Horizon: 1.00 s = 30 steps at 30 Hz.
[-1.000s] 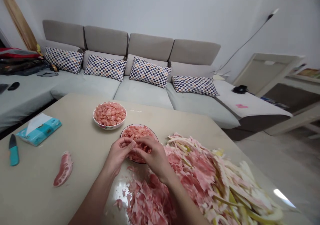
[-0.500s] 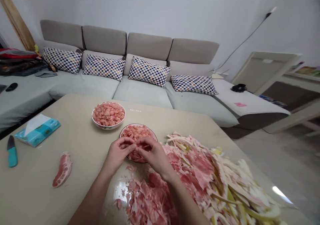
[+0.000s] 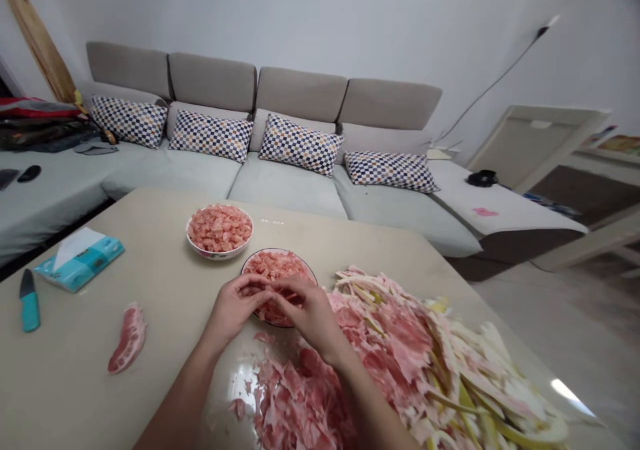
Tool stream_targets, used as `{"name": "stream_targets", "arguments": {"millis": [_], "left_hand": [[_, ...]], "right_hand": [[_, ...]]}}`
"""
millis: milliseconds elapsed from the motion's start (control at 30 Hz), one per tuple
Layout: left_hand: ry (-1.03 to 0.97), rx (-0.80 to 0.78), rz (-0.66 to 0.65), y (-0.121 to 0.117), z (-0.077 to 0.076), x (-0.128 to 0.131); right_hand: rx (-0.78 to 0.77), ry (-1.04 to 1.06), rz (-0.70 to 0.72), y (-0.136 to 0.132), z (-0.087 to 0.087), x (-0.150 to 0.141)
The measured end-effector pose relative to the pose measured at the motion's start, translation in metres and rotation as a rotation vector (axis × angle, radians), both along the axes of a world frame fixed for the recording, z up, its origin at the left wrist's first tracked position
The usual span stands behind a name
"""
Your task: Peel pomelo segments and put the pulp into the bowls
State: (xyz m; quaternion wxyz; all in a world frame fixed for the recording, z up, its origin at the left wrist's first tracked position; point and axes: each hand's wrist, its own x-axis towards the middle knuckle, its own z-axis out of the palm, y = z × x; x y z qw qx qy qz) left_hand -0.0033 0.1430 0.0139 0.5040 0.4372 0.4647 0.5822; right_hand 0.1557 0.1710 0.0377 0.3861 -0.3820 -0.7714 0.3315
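Note:
My left hand [image 3: 239,310] and my right hand [image 3: 309,310] meet over the near side of a dark-rimmed bowl [image 3: 242,271]. Thumbs and forefingers are pinched together, fingertip to fingertip; whatever lies between them is hidden. Loose pink pomelo pulp [image 3: 275,263] fills this bowl. Behind it to the left, a white bowl [image 3: 220,255] is heaped with more pulp [image 3: 220,227]. A peeled pomelo segment [image 3: 128,340] rests on the table left of my hands. Under and beside my right forearm spread pink membrane scraps [image 3: 300,397].
Pale and yellow-green pomelo peel [image 3: 480,377] is piled on the right of the table [image 3: 165,277]. At the left lie a teal-handled knife [image 3: 30,307] and a blue tissue pack [image 3: 83,263]. A grey sofa [image 3: 280,183] with checkered cushions [image 3: 300,145] stands beyond.
The view has shifted slightly, so things sit a little farther right. My hands keep nearly the same pinched pose over the bowl.

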Motion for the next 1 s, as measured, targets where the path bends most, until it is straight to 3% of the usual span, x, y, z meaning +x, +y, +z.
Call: {"name": "stream_targets", "arguments": {"millis": [233, 567, 733, 867, 1000], "left_hand": [[-0.029, 0.003, -0.005, 0.001, 0.001, 0.0], [-0.187, -0.024, -0.023, -0.002, 0.0, 0.007], [-0.23, -0.036, 0.055, 0.002, -0.004, 0.002], [-0.227, -0.035, 0.074, 0.002, -0.004, 0.0], [-0.2, -0.034, 0.051, 0.001, 0.0, 0.004]], "right_hand": [[0.075, -0.053, -0.051, -0.004, 0.003, -0.003], [-0.35, 0.319, -0.059, 0.004, -0.001, 0.0], [-0.326, 0.334, -0.134, 0.013, 0.0, 0.012], [-0.286, 0.193, -0.021, 0.01, 0.003, 0.013], [-0.095, 0.087, 0.039, 0.004, 0.001, 0.003]]}}
